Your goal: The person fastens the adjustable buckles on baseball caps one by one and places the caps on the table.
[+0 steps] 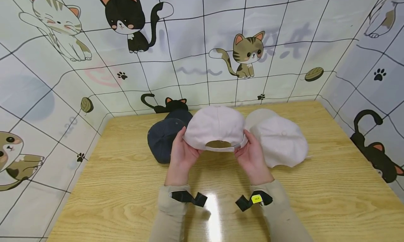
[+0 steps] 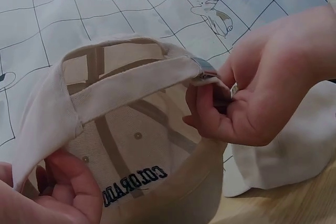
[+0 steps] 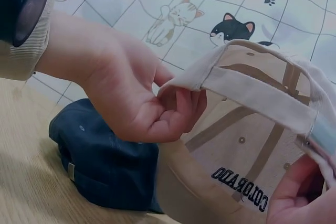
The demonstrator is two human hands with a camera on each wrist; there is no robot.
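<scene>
A pale pinkish-white baseball cap is held up above the table, its back opening and strap facing me. My left hand grips its rim on the left side, fingers curled inside the edge. On the other side, my right hand pinches the rim beside the strap's metal buckle. Both wrist views look into the cap, where dark stitching reading COLORADO shows in reverse. Behind my left hand lie dark navy caps; next to my right hand rests a white cap, partly covering a beige one.
The caps lie on a wood-grain table. A cat-patterned, grid-lined covering rises behind it and along both sides. Black straps with small devices sit around both sleeves.
</scene>
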